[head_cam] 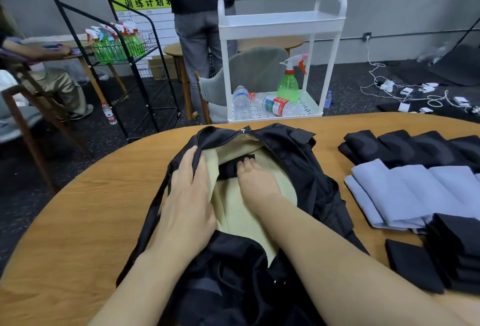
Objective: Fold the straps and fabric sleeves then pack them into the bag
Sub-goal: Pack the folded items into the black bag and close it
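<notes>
A black bag (293, 159) lies unzipped on the wooden table (91, 208), its cream lining (233, 208) showing. My left hand (189, 195) holds the bag's left edge, thumb under the black rim, keeping the mouth wide. My right hand (255, 182) is inside the bag, fingers on a folded black strap (233, 167) against the lining. To the right lie folded black sleeves (405, 146), folded pale blue sleeves (405, 193) and a stack of folded black straps (452, 253).
Beyond the table's far edge stand a white cart (280, 24) holding bottles and a green spray bottle (288, 84), a grey chair (249, 71) and a black wire rack (117, 47). One person stands behind the cart, another sits at left. Cables litter the floor at right.
</notes>
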The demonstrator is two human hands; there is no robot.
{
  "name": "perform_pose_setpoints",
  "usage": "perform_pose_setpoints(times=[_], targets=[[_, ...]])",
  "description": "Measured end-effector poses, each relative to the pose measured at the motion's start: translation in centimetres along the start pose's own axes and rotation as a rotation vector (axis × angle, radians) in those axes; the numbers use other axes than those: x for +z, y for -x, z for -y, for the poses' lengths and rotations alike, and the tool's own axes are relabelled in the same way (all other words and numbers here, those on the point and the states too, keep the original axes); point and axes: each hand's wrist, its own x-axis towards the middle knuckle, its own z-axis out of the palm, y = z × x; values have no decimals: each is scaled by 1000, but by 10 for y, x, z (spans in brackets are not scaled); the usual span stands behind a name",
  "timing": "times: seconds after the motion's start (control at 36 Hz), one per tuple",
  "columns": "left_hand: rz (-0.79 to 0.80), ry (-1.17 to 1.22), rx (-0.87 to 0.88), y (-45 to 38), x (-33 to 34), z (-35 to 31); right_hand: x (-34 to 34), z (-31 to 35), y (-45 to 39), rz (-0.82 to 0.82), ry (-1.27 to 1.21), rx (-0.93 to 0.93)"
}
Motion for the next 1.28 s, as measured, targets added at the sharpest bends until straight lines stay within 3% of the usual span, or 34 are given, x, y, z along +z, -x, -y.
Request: perform_pose_setpoints(times=[0.42,0.56,0.69,0.97,1.28], targets=[[76,-109,-54,6,2,-4,-34,-4,49,-42,1,-27],[127,-150,-64,12,9,-5,-56,-20,113,-250,-99,33],[169,-151,-93,16,12,-10,-46,-51,184,-583,-101,141],[224,-210,-132,19,22,-11,5,-86,264,-213,70,435],[243,-202,-169,25,20,-22,-10,-93,272,-298,110,432]])
